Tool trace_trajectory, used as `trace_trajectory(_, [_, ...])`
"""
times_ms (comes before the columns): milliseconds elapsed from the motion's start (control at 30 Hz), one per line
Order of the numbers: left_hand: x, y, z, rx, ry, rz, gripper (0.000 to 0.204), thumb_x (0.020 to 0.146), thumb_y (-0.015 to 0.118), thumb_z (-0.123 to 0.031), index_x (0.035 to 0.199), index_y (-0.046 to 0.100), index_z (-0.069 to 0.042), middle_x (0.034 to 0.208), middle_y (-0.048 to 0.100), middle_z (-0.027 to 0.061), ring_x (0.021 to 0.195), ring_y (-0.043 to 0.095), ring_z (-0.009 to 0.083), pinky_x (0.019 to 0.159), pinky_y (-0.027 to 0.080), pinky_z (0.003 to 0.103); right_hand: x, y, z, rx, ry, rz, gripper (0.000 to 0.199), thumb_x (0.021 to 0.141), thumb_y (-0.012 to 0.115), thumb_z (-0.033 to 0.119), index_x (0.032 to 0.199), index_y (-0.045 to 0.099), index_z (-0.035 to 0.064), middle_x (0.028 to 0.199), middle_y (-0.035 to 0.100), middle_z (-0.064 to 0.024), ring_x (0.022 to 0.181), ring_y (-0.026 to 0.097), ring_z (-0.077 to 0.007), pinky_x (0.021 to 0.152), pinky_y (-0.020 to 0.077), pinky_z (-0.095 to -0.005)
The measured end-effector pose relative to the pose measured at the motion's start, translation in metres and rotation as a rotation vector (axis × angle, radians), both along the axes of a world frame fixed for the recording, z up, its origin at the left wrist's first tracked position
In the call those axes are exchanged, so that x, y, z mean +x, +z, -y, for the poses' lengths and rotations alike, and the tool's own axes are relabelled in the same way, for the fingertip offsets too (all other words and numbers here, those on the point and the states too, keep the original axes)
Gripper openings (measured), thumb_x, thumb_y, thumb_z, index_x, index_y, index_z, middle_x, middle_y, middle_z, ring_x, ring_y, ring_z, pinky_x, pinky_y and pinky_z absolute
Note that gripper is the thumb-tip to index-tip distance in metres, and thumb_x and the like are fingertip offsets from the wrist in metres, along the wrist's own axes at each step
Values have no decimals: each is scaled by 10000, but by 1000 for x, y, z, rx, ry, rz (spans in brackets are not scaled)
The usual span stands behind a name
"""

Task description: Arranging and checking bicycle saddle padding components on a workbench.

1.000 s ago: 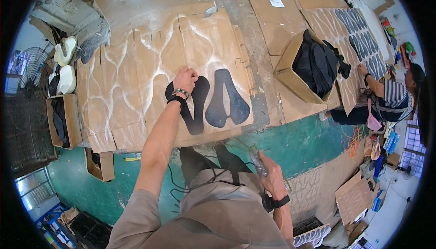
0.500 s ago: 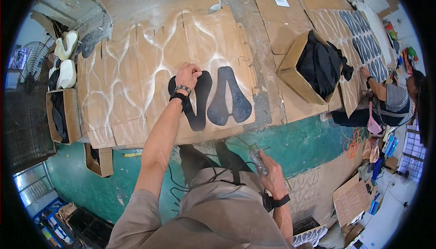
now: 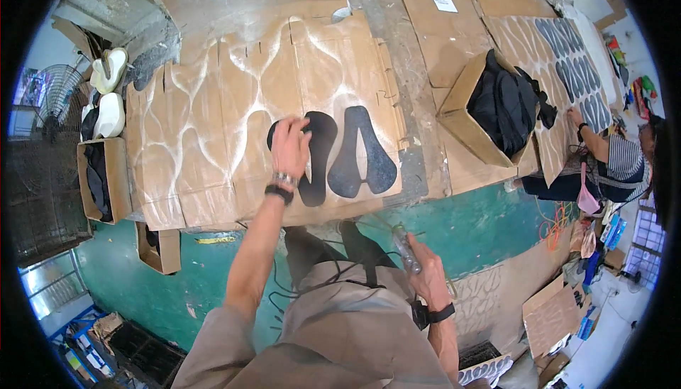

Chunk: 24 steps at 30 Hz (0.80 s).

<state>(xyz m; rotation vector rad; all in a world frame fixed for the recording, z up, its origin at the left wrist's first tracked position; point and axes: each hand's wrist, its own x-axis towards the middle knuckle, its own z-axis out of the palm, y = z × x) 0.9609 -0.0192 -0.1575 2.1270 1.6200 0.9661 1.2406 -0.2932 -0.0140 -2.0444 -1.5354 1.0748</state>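
Note:
My left hand [image 3: 289, 149] lies over the left arm of a black V-shaped foam-like piece [image 3: 320, 151] on the cardboard-covered table. Its fingers are apart, touching or just above the piece, and part of the piece is hidden under them. Just right of it lies a second, speckled dark grey piece [image 3: 346, 169] shaped like a bicycle saddle top with a long slot. Low on the right, in front of my body, my right hand [image 3: 430, 275] is wrapped round a grey spray gun [image 3: 405, 248], below the table's front edge.
White spray outlines mark the cardboard sheet [image 3: 191, 116]. A carton [image 3: 447, 116] of black pieces stands to the right; another carton [image 3: 120, 179] sits at the left beside white saddles [image 3: 111, 114]. At far right, a co-worker's hand [image 3: 574, 116] reaches toward rows of dark pieces [image 3: 578, 73].
My left hand has turned and its fingers have spread from a closer bunch, shifting slightly down over the black piece. The right hand keeps hold of the spray gun.

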Motion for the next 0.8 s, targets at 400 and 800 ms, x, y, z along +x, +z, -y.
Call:
trace_trajectory(400, [-12,-52,123,-317,-232,-629,892,927,576,-630,1644,289,-183,1731,90,193,1596,55,405,1273,78,574,-3,29,-23,82,133,-43,622,802,689,-82,1412,590,-10,1170,687,-278,1044,677,-452,921,540,-435])
trace_trajectory(800, [-11,-50,122,-380,-257,-685,975,930,471,-748,1665,208,-162,1728,33,221,1594,-15,422,1266,41,597,-29,127,-40,224,218,-182,666,743,755,-73,1390,615,-1,953,691,-170,826,680,-309,775,542,-355])
